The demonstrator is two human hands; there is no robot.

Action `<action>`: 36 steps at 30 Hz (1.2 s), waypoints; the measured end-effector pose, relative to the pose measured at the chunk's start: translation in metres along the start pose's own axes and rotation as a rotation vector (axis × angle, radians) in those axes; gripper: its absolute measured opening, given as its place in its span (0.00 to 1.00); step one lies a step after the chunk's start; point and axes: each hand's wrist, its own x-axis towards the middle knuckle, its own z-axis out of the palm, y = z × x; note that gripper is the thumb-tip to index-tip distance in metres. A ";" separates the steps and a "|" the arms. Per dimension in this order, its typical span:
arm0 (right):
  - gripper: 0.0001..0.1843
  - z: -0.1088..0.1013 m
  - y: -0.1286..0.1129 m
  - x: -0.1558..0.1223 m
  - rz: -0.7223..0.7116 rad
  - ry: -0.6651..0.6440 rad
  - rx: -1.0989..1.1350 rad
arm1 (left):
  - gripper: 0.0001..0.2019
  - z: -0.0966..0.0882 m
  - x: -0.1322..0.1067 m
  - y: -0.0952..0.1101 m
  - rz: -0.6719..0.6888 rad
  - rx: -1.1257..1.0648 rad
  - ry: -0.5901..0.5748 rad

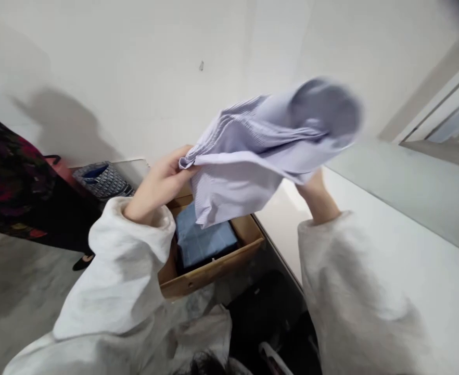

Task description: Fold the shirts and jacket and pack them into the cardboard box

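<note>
A pale lavender, finely striped shirt (237,177) is held up in the air in front of me, bunched and partly folded. My left hand (167,179) pinches its left edge between thumb and fingers. At the other end, my right hand (316,190) reaches up behind the cloth, which hides its fingers. The shirt's upper right part is smeared by motion. Below the shirt stands an open cardboard box (214,273) with folded blue clothing (204,237) inside.
A white tabletop (393,250) is on the right, beside the box. Another person in a dark floral garment (22,182) stands at the left, near a patterned bag (104,179) and a pink bag (61,171). Dark items (270,312) lie below the table edge.
</note>
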 end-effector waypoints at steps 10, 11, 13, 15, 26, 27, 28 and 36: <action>0.21 0.099 0.114 -0.062 0.391 -0.335 0.143 | 0.20 0.004 -0.073 -0.131 -0.510 0.045 -0.250; 0.21 0.098 0.119 -0.066 0.420 -0.371 0.160 | 0.20 0.004 -0.078 -0.134 -0.529 0.025 -0.271; 0.21 0.098 0.128 -0.071 0.492 -0.448 0.190 | 0.19 0.006 -0.085 -0.142 -0.567 0.008 -0.295; 0.22 0.101 0.139 -0.076 0.572 -0.507 0.217 | 0.19 0.011 -0.090 -0.153 -0.614 0.017 -0.305; 0.21 0.136 0.192 -0.094 0.715 -0.494 0.230 | 0.17 0.035 -0.122 -0.226 -0.761 0.074 -0.031; 0.22 0.136 0.193 -0.092 0.723 -0.498 0.234 | 0.16 0.034 -0.123 -0.224 -0.758 0.078 0.006; 0.22 0.136 0.195 -0.090 0.730 -0.506 0.236 | 0.16 0.034 -0.123 -0.221 -0.755 0.083 0.042; 0.31 0.154 0.207 -0.089 0.468 -0.572 -0.063 | 0.28 0.035 -0.130 -0.236 -0.880 0.387 -0.074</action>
